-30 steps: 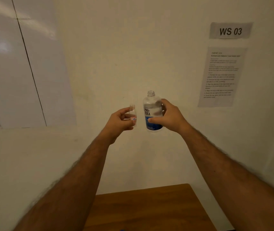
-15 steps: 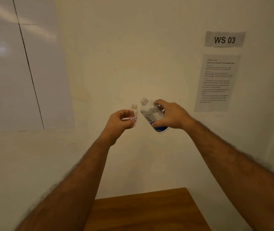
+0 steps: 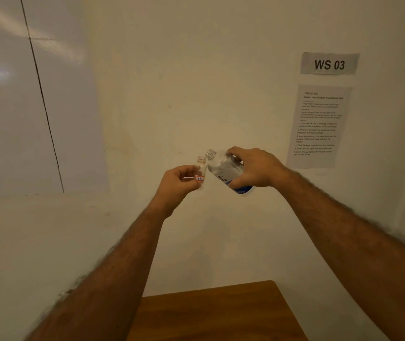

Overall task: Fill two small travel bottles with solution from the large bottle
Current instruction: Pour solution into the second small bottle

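My left hand pinches a small clear travel bottle with a red-edged label, upright and uncapped, held up in front of the wall. My right hand grips the large solution bottle, clear with a blue and white label, also uncapped. That bottle tilts to the left, its threaded mouth close beside the small bottle's opening and slightly above it. No liquid stream is visible. Only one travel bottle is in sight.
A brown wooden table lies below my arms at the bottom edge. On the wall to the right hang a "WS 03" sign and a printed instruction sheet. A white panel covers the left wall.
My right hand has tipped the large bottle from upright over to the left, bringing its mouth next to the small bottle. My left hand has kept the small bottle upright.
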A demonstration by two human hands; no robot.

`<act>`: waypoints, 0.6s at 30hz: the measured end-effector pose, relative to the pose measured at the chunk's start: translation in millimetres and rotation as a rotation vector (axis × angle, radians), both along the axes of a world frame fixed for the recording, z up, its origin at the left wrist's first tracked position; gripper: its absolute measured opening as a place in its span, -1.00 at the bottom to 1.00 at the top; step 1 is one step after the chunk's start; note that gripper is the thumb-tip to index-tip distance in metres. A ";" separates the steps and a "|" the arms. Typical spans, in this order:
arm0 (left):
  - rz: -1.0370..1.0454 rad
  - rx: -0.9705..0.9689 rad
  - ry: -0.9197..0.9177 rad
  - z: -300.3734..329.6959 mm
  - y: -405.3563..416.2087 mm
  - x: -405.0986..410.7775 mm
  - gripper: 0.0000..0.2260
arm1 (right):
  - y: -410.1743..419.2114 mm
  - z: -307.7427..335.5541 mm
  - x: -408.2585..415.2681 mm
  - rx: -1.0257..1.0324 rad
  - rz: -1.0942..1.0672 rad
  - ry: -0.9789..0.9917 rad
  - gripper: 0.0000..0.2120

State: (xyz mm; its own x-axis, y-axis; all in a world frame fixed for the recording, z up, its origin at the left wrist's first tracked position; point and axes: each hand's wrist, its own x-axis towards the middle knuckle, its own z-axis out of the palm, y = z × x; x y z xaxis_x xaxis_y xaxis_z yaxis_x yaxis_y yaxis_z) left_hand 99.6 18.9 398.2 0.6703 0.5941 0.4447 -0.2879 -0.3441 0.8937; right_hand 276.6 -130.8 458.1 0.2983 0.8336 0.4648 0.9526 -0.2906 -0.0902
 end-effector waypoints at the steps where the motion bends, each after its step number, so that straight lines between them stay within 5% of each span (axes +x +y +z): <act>1: -0.001 -0.003 -0.002 0.1 -0.2 -0.1 -0.67 | -0.2 0.6 0.4 -0.006 0.000 -0.009 -0.27; 18: -0.023 0.002 0.024 -0.4 -3.0 -3.1 -0.65 | 0.0 18.5 4.6 -0.112 -0.036 -0.186 -0.27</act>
